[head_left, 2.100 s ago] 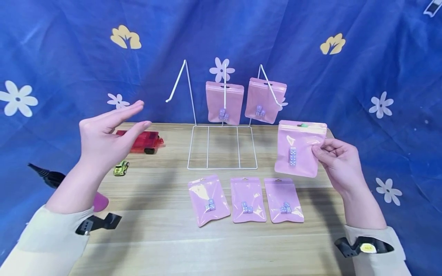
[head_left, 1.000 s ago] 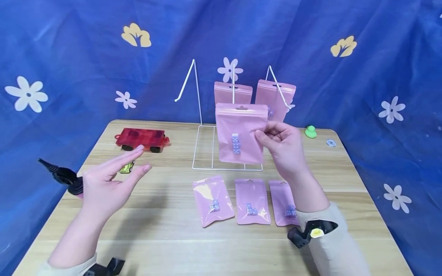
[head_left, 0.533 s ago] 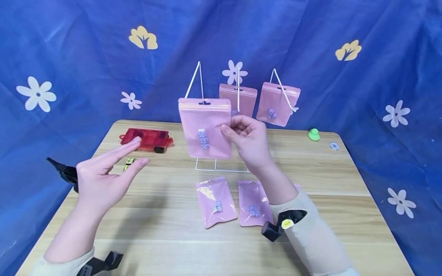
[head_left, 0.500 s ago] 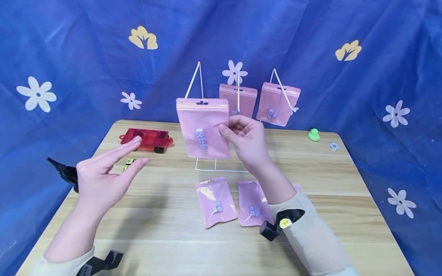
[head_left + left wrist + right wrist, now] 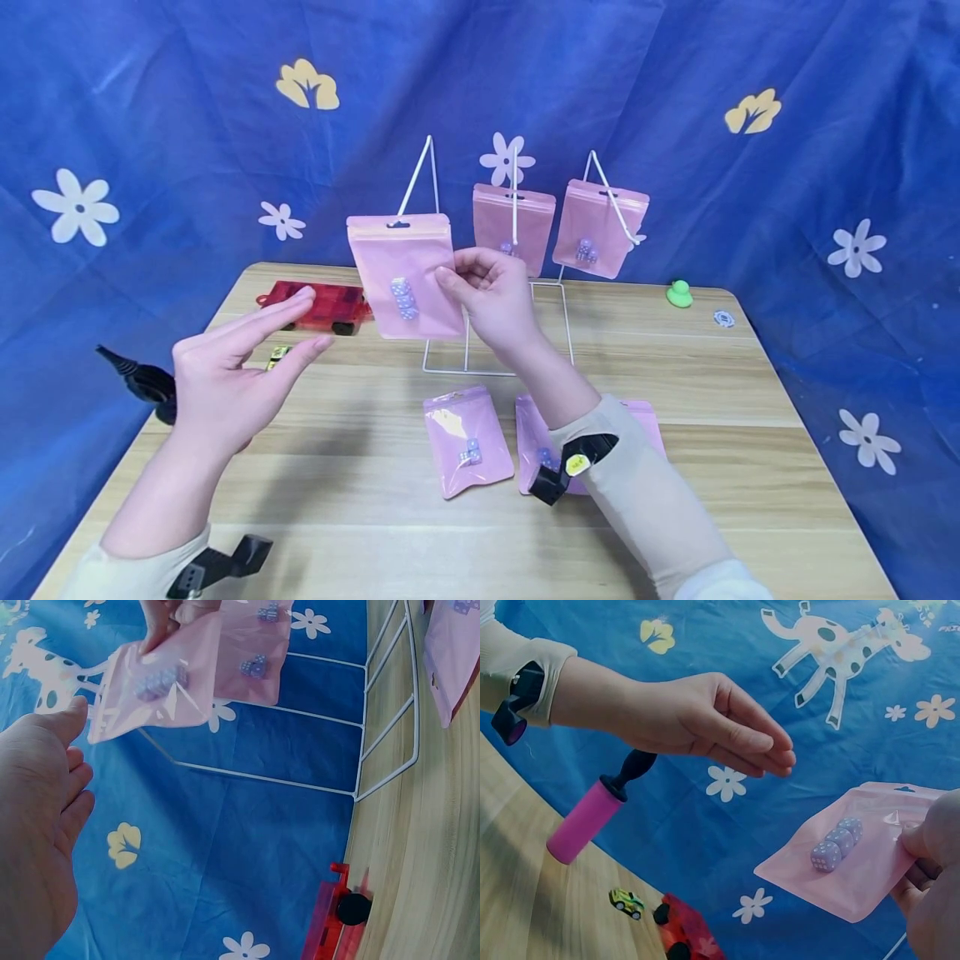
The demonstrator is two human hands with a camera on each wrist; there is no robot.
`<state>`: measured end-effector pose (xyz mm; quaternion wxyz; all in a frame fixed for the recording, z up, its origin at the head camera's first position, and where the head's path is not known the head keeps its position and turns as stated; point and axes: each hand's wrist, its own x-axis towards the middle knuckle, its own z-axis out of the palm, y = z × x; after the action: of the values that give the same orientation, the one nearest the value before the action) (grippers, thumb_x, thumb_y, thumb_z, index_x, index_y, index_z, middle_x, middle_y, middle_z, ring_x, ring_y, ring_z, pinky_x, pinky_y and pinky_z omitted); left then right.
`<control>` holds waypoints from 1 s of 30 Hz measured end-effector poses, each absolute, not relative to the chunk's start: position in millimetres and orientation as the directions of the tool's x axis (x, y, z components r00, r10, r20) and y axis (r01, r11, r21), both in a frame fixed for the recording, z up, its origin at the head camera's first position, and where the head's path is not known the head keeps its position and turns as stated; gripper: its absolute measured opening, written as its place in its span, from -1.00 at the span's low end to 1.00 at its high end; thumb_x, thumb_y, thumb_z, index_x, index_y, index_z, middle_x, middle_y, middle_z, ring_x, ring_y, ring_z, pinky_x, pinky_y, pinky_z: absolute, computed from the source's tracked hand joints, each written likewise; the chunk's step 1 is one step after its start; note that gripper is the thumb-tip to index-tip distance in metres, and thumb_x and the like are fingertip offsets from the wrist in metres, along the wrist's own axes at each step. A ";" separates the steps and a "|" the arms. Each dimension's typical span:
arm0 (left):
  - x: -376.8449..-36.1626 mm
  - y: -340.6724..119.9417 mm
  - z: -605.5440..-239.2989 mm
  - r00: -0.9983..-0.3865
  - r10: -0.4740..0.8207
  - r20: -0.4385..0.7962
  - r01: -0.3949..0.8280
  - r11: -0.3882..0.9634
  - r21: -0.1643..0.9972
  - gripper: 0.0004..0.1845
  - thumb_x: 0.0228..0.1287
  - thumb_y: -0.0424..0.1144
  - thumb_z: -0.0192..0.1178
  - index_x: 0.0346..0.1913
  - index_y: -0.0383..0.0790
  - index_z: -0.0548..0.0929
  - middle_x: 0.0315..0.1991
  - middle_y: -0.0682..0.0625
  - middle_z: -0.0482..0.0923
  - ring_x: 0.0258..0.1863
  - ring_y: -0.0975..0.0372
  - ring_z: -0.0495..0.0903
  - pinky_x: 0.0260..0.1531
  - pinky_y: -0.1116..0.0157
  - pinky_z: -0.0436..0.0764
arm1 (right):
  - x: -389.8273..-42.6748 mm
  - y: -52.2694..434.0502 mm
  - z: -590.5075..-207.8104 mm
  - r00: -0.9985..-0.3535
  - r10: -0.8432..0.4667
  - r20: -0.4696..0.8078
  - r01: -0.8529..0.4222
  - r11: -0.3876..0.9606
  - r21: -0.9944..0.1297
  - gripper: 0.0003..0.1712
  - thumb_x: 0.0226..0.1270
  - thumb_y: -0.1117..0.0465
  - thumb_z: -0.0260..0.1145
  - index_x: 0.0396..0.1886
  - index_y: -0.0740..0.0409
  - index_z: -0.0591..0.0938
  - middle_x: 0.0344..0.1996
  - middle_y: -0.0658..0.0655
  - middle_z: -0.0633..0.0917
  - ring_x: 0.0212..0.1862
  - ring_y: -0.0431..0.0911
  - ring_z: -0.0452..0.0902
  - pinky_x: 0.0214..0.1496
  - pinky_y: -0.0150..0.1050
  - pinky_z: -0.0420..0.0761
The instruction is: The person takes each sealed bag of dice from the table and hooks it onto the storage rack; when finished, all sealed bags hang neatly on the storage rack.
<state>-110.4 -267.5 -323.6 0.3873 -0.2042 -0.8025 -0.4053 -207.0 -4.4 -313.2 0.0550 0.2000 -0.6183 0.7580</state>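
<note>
My right hand (image 5: 487,292) pinches the right edge of a pink zip pouch (image 5: 403,275) with small lilac dice inside, and holds it upright in the air in front of the left hook of a white wire rack (image 5: 495,317). The pouch (image 5: 855,859) and its dice show in the right wrist view, and the pouch (image 5: 161,686) is seen from below in the left wrist view. My left hand (image 5: 236,367) hovers to the left of the pouch with straight fingers, holding nothing. Two more pink pouches (image 5: 513,227) (image 5: 598,227) hang on the rack's middle and right hooks.
Several pink pouches lie flat on the wooden table (image 5: 360,517) in front of the rack, one (image 5: 467,440) in full view. A red toy wagon (image 5: 318,304), a small green toy car (image 5: 279,355) and a pink hand pump (image 5: 585,817) are at the left. A green knob (image 5: 679,293) sits far right.
My right hand has carried the pouch from the right side leftward across the rack to its left hook. The left hand dropped lower and stayed open.
</note>
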 end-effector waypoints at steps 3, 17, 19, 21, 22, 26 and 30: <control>-111.8 -267.6 -324.2 -0.619 0.015 0.785 0.639 0.592 0.492 -0.52 0.08 -0.19 0.69 0.06 -0.28 0.84 0.06 -0.17 0.77 0.15 0.34 0.70 0.15 0.49 0.58 | -211.0 -7.8 -315.5 -0.915 -0.163 0.369 -0.332 -0.216 -0.918 -0.92 0.35 0.60 0.39 -0.20 0.60 0.67 -0.37 0.22 0.73 -0.30 -0.19 0.65 -0.19 -0.40 0.67; -121.4 -256.1 -313.1 -0.602 0.036 0.798 0.647 0.607 0.460 -0.51 -0.02 -0.39 0.67 0.06 -0.28 0.85 0.00 -0.17 0.79 0.01 0.49 0.72 -0.31 0.63 0.47 | -235.3 -20.0 -322.9 -0.950 -0.112 0.292 -0.275 -0.147 -0.950 -0.95 0.38 0.54 0.41 -0.20 0.48 0.71 -0.35 0.17 0.74 -0.28 -0.21 0.65 -0.17 -0.40 0.68; -125.1 -252.1 -308.7 -0.589 0.046 0.807 0.667 0.591 0.453 -0.55 0.03 -0.35 0.66 0.05 -0.30 0.85 -0.01 -0.19 0.79 -0.01 0.50 0.72 -0.27 0.63 0.50 | -240.7 -21.7 -324.1 -0.951 -0.100 0.293 -0.277 -0.147 -0.949 -0.96 0.39 0.54 0.41 -0.21 0.46 0.72 -0.33 0.21 0.75 -0.29 -0.21 0.64 -0.18 -0.40 0.67; -129.5 -248.2 -303.7 -0.586 0.068 0.807 0.680 0.582 0.445 -0.55 0.04 -0.38 0.66 0.05 -0.31 0.84 0.00 -0.19 0.78 0.06 0.49 0.70 -0.07 0.59 0.58 | -245.6 -23.0 -325.1 -0.953 -0.083 0.293 -0.279 -0.143 -0.949 -0.97 0.38 0.53 0.41 -0.23 0.43 0.72 -0.33 0.24 0.76 -0.31 -0.22 0.64 -0.20 -0.41 0.66; -132.0 -245.9 -301.0 -0.586 0.078 0.807 0.686 0.578 0.442 -0.55 0.04 -0.40 0.65 0.06 -0.32 0.84 0.00 -0.20 0.78 0.05 0.51 0.70 -0.04 0.58 0.59 | -247.8 -23.6 -325.2 -0.954 -0.075 0.292 -0.280 -0.140 -0.950 -0.98 0.39 0.53 0.42 -0.24 0.43 0.72 -0.32 0.25 0.77 -0.31 -0.22 0.64 -0.21 -0.40 0.66; -146.5 -241.2 -296.5 -0.606 0.119 0.786 0.687 0.575 0.443 -0.39 -0.13 -0.63 0.64 0.11 -0.33 0.81 -0.02 -0.17 0.79 -0.07 0.58 0.71 -0.14 0.61 0.61 | -256.5 -25.9 -325.1 -0.961 -0.040 0.275 -0.269 -0.117 -0.956 -0.94 0.39 0.50 0.43 -0.20 0.47 0.72 -0.29 0.27 0.79 -0.30 -0.22 0.65 -0.19 -0.38 0.67; -167.3 -240.4 -300.4 -0.601 0.129 0.789 0.689 0.583 0.430 -0.42 -0.07 -0.58 0.65 0.12 -0.28 0.82 0.00 -0.10 0.79 -0.09 0.55 0.72 -0.11 0.58 0.63 | -264.8 -29.1 -324.7 -0.967 -0.003 0.255 -0.253 -0.110 -0.961 -0.90 0.39 0.50 0.43 -0.16 0.49 0.72 -0.29 0.25 0.79 -0.30 -0.20 0.64 -0.18 -0.37 0.68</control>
<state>-167.3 -240.4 -300.4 0.3684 -0.2526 -0.8099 -0.3801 -264.8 -29.1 -324.7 0.0846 0.0968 -0.6616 0.7388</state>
